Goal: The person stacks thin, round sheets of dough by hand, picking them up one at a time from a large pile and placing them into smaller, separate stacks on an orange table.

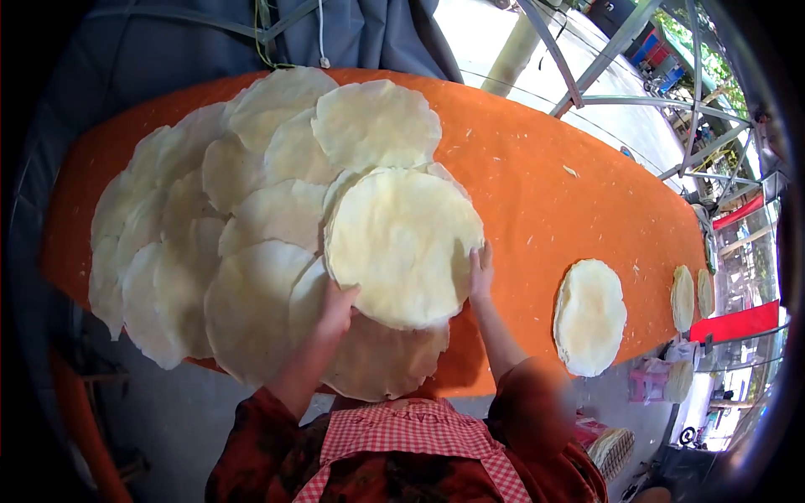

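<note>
A stack of thin round flatbreads (402, 243) is between my two hands, over the middle of the table. My left hand (339, 307) grips its lower left edge, thumb on top and the other fingers hidden beneath. At the right edge, my right hand (480, 270) is closed on the same stack, thumb up against the rim. Many more pale flatbreads (260, 285) lie overlapping to the left, like shingles. One flatbread (377, 124) rests just beyond the stack, and another (386, 356) shows under my wrists.
An orange cloth (537, 201) covers the table. Toward the right stands a smaller pile of flatbreads (590, 317), with two more piles near the far right end. Metal frame poles (612, 54) rise behind the table, and a grey tarp (352, 38) hangs at the back left.
</note>
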Available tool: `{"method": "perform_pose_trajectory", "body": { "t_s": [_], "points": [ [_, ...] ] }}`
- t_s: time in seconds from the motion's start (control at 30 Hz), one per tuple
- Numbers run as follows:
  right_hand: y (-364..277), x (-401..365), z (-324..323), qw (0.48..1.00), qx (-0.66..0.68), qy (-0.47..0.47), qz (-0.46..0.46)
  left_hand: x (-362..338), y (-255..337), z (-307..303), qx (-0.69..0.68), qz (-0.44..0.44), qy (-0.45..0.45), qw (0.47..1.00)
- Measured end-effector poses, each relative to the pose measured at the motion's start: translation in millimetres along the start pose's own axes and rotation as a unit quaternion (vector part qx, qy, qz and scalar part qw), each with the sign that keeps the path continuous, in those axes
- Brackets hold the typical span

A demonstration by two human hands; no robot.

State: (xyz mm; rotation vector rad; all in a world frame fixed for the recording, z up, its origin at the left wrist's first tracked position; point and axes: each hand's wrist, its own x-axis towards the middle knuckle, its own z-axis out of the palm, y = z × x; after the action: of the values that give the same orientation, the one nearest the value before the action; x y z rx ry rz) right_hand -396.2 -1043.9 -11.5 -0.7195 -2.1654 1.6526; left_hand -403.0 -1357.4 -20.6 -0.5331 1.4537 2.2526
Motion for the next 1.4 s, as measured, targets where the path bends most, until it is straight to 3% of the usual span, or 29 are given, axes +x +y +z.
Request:
{"method": "perform_pose_trajectory", "body": {
  "t_s": [0.23,0.33,0.43,0.5,0.57,0.6,0.63,0.73,0.83,0.9,0.97,1.0,1.03,1.1,1.13,1.23,1.27,1.37,1.4],
  "points": [
    [11,11,3,0.987,-0.155,-0.035,-0.030,-8,12,8,0.115,-0.023,0.069,0.991],
    [-25,12,-14,0.940,-0.337,-0.018,-0.042,5,-19,7,0.185,0.221,0.076,0.955],
    [-104,-19,6,0.975,-0.193,-0.084,-0.069,-24,-7,33,0.257,0.280,0.086,0.921],
    [-170,-43,43,0.970,-0.127,-0.204,0.036,-28,-19,42,0.312,0.318,0.096,0.890],
    [-190,-39,83,0.943,-0.186,-0.272,0.046,-56,-6,64,0.380,0.326,0.112,0.858],
    [-208,-41,99,0.924,-0.251,-0.287,0.006,-73,2,74,0.410,0.331,0.109,0.843],
    [-225,-42,110,0.899,-0.315,-0.302,-0.033,-92,18,81,0.482,0.320,0.085,0.811],
    [-233,-38,126,0.860,-0.427,-0.269,-0.070,-101,6,84,0.476,0.345,-0.037,0.808],
    [-250,-21,93,0.853,-0.436,-0.228,-0.173,-115,6,94,0.419,0.491,-0.034,0.763],
    [-263,2,48,0.900,-0.332,-0.226,-0.170,-142,25,98,0.355,0.445,-0.089,0.818],
    [-313,-11,-13,0.952,-0.195,-0.216,-0.090,-165,44,93,0.265,0.431,-0.101,0.857],
    [-327,-21,-41,0.973,-0.086,-0.204,-0.068,-162,40,85,0.167,0.318,-0.091,0.929],
    [-336,-34,-68,0.981,0.028,-0.188,-0.047,-142,23,74,0.109,0.274,-0.021,0.955],
    [-340,-58,-111,0.982,0.098,-0.163,-0.013,-136,24,55,-0.038,0.026,-0.069,0.997],
    [-318,-52,-130,0.978,0.103,-0.183,0.006,-134,20,48,-0.103,-0.041,-0.160,0.981],
    [-218,-52,-162,0.964,0.228,-0.123,0.064,-134,6,58,-0.239,-0.019,-0.331,0.913],
    [-177,-56,-168,0.960,0.246,-0.118,0.064,-147,11,72,-0.245,0.063,-0.345,0.904],
    [-37,-67,-184,0.965,0.206,-0.097,0.126,-113,-36,52,-0.307,-0.008,-0.356,0.883],
    [5,-77,-180,0.961,0.222,-0.068,0.148,-101,-50,53,-0.350,-0.077,-0.319,0.878]
  ]
}}
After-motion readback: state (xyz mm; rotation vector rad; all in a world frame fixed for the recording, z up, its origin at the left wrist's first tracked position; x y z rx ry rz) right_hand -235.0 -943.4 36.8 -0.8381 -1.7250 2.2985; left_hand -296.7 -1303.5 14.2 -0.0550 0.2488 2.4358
